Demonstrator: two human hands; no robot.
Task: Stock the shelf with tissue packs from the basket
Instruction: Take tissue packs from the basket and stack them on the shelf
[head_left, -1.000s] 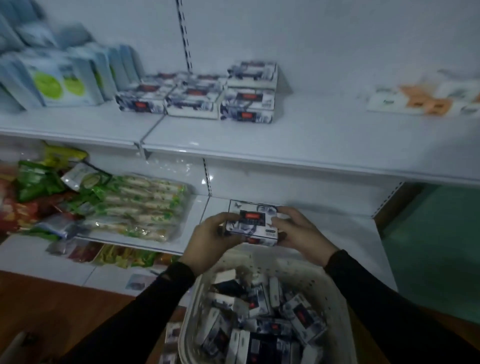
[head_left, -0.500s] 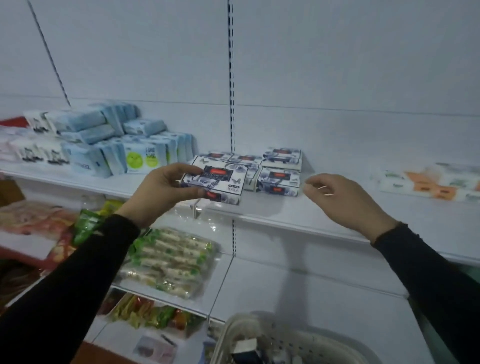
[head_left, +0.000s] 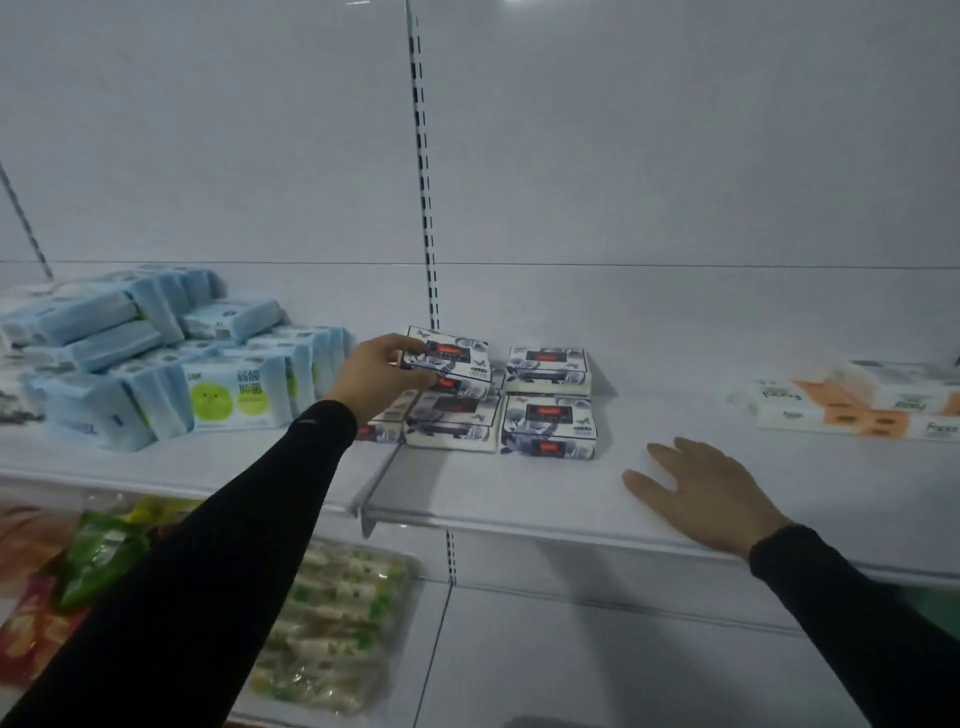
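My left hand (head_left: 376, 379) grips a white tissue pack with dark leaf print and a red label (head_left: 449, 360), held just above the stocked packs on the white shelf (head_left: 519, 499). Beneath it lies a front-row pack (head_left: 449, 421), and to its right stands a two-high stack of the same packs (head_left: 548, 402). My right hand (head_left: 701, 491) rests flat on the shelf with fingers spread, to the right of the stack and holding nothing. The basket is out of view, save perhaps a grey sliver at the bottom edge.
Blue and white wipe packs (head_left: 156, 374) crowd the left of the shelf. Orange and white tissue packs (head_left: 857, 405) lie at the far right. Bare shelf lies between the stack and those. A lower shelf holds green snack bags (head_left: 104, 545) and a clear wrapped bundle (head_left: 332, 623).
My left hand carried the pack up from the basket and over the stocked packs. My right hand let go of it and dropped flat onto the shelf. The view rose off the basket.
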